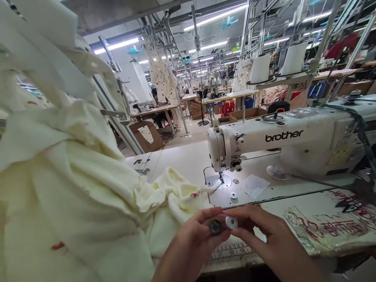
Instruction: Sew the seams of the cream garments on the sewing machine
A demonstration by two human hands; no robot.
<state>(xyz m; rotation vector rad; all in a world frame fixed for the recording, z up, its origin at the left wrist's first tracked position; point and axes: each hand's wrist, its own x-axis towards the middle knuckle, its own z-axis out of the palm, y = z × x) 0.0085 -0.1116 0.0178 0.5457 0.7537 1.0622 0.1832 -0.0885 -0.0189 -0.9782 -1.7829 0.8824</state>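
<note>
My left hand [202, 233] is closed around a small dark metal bobbin case [215, 226], whose round end faces me. Between the thumb and fingers of my right hand [258, 231] is a white bobbin [232, 222], close beside the case. Both hands are over the front edge of the sewing table. Just beyond them another white bobbin [234, 195] lies near the needle plate [217, 181] of a white sewing machine [255, 137]. A strip of the cream fabric [179, 196] runs to the presser foot.
Cream fabric fills the left side, piled and hanging. A small clear dish [278, 172] and a white paper piece [255, 185] lie under the machine arm. Dark thread snips [349, 203] rest at right. A ruler tape [235, 250] runs along the front edge.
</note>
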